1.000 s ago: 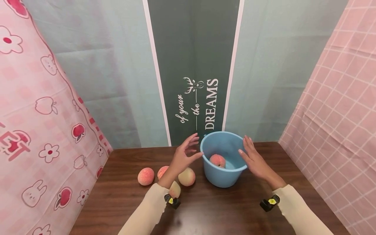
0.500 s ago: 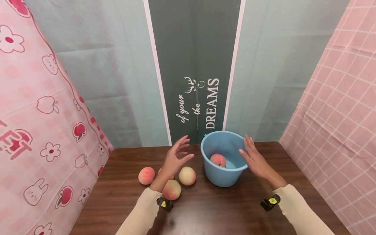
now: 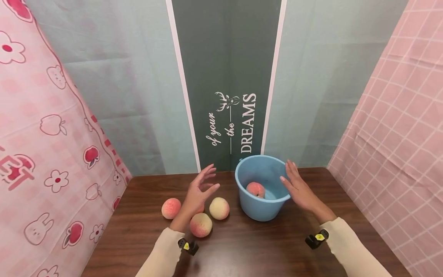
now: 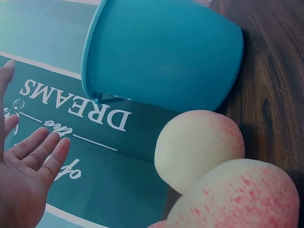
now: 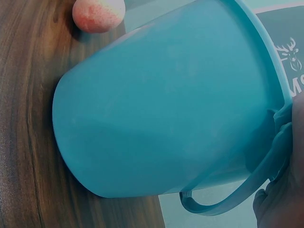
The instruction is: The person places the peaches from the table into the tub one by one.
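A light blue bucket (image 3: 261,209) stands upright on the table with one pink peach (image 3: 255,189) inside. My right hand (image 3: 300,191) rests at the bucket's right rim, fingers fairly straight and thumb reaching over the edge. In the right wrist view, that hand is beside the bucket's handle (image 5: 237,194). Left of the bucket, my left hand (image 3: 198,192) hovers with spread, slightly bent fingers and holds nothing. Several peaches lie under and around it: a pink one (image 3: 171,208), a pale one (image 3: 219,208), a nearer one (image 3: 201,225), and another mostly hidden by the wrist.
The dark wooden table (image 3: 242,250) ends at a grey-green cloth backdrop (image 3: 228,57) right behind the bucket. A pink patterned cloth (image 3: 59,154) hangs on the left side, and a pink checked cloth (image 3: 394,115) on the right.
My left hand has moved left and slightly toward me, away from the bucket's rim to over the peaches. The right hand, the bucket and the peaches stay where they were.
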`<state>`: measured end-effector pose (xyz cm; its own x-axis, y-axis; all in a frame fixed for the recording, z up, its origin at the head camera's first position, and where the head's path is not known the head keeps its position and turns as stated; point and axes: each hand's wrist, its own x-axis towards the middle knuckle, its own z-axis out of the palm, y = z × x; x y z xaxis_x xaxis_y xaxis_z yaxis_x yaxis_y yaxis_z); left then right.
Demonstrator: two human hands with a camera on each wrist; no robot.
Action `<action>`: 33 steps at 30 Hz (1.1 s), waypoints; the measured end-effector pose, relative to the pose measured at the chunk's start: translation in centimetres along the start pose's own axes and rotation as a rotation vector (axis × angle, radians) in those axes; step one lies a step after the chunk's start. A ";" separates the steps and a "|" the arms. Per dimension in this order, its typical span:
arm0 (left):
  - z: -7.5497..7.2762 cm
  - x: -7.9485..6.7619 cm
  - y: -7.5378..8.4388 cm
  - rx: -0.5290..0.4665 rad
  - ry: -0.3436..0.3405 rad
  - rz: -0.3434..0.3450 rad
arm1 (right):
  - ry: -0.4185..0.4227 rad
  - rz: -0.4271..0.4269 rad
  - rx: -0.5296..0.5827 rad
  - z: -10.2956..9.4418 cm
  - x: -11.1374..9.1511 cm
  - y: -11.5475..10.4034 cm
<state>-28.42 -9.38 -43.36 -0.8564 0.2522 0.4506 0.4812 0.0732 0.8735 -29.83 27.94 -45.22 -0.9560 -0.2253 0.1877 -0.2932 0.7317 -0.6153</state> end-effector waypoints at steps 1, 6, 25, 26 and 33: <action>-0.1 -0.1 0.0 -0.003 -0.002 -0.001 | 0.001 -0.004 0.000 0.0 0.0 0.0; -0.8 -0.6 -0.4 -0.006 0.009 -0.012 | 0.003 -0.009 0.006 0.1 0.0 0.0; -4.0 -2.9 -1.8 0.039 0.124 -0.044 | -0.003 -0.018 -0.001 0.1 0.1 0.3; -4.2 -3.0 -1.9 0.043 0.128 -0.042 | -0.003 -0.016 -0.003 0.1 0.1 0.3; -4.9 -3.8 -2.1 0.064 0.148 -0.051 | 0.006 -0.017 0.002 0.0 0.2 0.1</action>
<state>-27.10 -15.21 -45.98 -0.8958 0.1020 0.4325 0.4435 0.1447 0.8845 -30.02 27.95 -45.25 -0.9508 -0.2337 0.2031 -0.3096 0.7268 -0.6131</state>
